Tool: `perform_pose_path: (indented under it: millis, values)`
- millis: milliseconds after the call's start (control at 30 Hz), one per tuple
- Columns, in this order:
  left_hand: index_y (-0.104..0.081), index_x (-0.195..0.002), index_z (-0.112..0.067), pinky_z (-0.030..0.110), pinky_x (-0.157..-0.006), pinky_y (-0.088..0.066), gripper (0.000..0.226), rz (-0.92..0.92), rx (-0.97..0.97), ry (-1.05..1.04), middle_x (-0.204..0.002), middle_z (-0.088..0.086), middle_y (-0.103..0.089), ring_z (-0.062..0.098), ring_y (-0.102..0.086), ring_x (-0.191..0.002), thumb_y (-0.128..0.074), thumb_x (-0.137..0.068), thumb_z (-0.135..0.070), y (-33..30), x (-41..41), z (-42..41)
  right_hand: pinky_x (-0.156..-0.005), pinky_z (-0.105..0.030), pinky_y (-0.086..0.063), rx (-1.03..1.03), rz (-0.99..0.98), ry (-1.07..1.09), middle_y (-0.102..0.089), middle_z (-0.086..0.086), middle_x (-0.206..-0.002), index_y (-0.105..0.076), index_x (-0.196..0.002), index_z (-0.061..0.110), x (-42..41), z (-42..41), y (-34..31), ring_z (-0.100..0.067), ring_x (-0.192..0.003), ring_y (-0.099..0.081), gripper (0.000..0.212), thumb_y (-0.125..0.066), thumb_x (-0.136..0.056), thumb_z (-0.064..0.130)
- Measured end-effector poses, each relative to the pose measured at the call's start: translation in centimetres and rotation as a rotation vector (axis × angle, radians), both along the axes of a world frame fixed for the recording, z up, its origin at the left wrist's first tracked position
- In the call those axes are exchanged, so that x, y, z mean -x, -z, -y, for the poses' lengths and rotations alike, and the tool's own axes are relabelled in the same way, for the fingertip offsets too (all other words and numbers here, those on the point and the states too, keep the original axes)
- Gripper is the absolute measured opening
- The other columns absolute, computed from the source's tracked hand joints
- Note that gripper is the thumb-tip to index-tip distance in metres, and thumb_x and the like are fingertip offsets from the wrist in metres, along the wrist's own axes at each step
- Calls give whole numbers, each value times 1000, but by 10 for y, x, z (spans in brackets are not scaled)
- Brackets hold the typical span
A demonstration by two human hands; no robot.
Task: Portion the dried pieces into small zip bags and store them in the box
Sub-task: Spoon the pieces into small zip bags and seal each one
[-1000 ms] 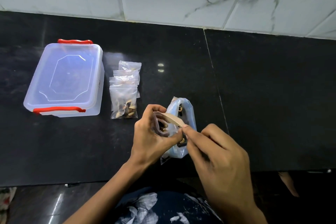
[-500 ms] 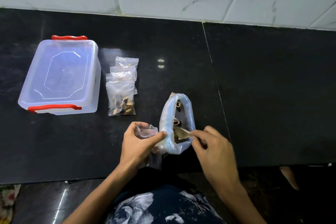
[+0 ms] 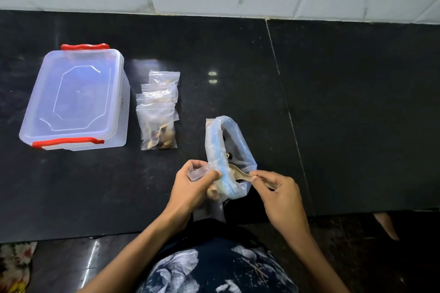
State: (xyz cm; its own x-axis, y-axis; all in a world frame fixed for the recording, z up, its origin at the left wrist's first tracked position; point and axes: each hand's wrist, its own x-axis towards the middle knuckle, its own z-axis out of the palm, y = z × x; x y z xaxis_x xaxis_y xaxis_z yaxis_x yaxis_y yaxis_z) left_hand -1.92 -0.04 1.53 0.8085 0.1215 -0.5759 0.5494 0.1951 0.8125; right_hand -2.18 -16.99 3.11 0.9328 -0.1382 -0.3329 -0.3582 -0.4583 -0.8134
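Clear film of a small zip bag [image 3: 198, 172] is pinched by the left hand [image 3: 193, 190], mouth held open. A pale spoon [image 3: 240, 173] is gripped by right hand [image 3: 278, 197] fingertips, its bowl inside the large open bag [image 3: 227, 150] of dried pieces. Filled zip bags [image 3: 159, 114] are stacked beside the lidded box [image 3: 76, 97] on black stone counter [image 3: 357, 114], well left.
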Motion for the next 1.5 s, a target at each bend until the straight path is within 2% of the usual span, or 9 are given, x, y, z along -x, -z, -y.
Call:
perform_pose_path:
  millis: [233,433,533,700,833,1067,1300,1367,1500]
  values:
    - [-53,-95,-8,25,-50,-50,18,82,-94,85,-88,11,-70,14,-65,-56,-66,-84,-7,-2,1,-2,-71,-17,-51,-102,-35,112,-74,13,-80,-75,-98,16,8,-8,8,2,-77,-68,17,-62,-87,14]
    - [-54,-94,-5,21,-45,-48,15,140,-82,79,-65,2,-67,10,-59,-47,-64,-85,-3,0,-5,-14,-37,-8,-28,-259,-158,279,-45,15,-36,-74,-93,8,4,-3,5,1,-32,-39,15,-60,-88,7]
    - [-52,-99,-7,23,-52,-50,20,142,-58,45,-70,5,-72,11,-60,-51,-66,-85,-5,1,-3,-19,-35,-13,-23,-334,-173,337,-39,14,-36,-74,-89,10,9,-3,2,-1,-32,-28,15,-59,-89,6]
    - [-53,-99,-18,38,-69,-53,42,142,-38,-13,-92,7,-75,26,-69,-87,-80,-67,-24,6,-3,-25,-38,-14,-24,-323,-112,390,-38,13,-38,-75,-84,15,16,4,2,-1,-35,-29,15,-61,-88,8]
    - [-54,-96,-24,25,-70,-53,43,266,-202,1,-93,4,-71,14,-68,-85,-84,-67,-15,4,-4,-31,-41,-16,-27,-265,-19,428,-47,11,-40,-75,-84,17,18,12,0,-1,-38,-35,13,-64,-86,11]
    - [-47,-104,-28,16,-68,-52,65,556,-322,113,-89,-15,-65,6,-64,-78,-85,-51,-34,-16,-9,-26,-36,-16,-25,-320,67,455,-41,8,-42,-75,-80,21,14,15,-32,-4,-40,-29,16,-64,-86,11]
    - [-48,-106,-27,37,-71,-58,62,653,-329,156,-91,-8,-65,16,-65,-81,-87,-61,-9,-29,-20,-16,-47,-6,-40,-340,343,112,-63,6,-58,-76,-83,18,5,-19,-93,0,-49,-57,17,-65,-81,5]
    - [-49,-105,-26,42,-72,-58,61,649,-295,130,-91,-5,-65,17,-65,-79,-85,-61,-6,-30,-21,-15,-54,-8,-45,-216,400,16,-65,4,-70,-75,-84,25,2,-29,-90,-4,-62,-62,21,-67,-81,6]
    - [-48,-106,-27,27,-67,-55,61,629,-291,89,-84,-7,-64,9,-62,-71,-86,-60,-10,-26,-24,-16,-50,-21,-45,217,587,-272,-54,10,-73,-72,-103,26,-3,-33,-79,-10,-62,-57,19,-62,-87,23]
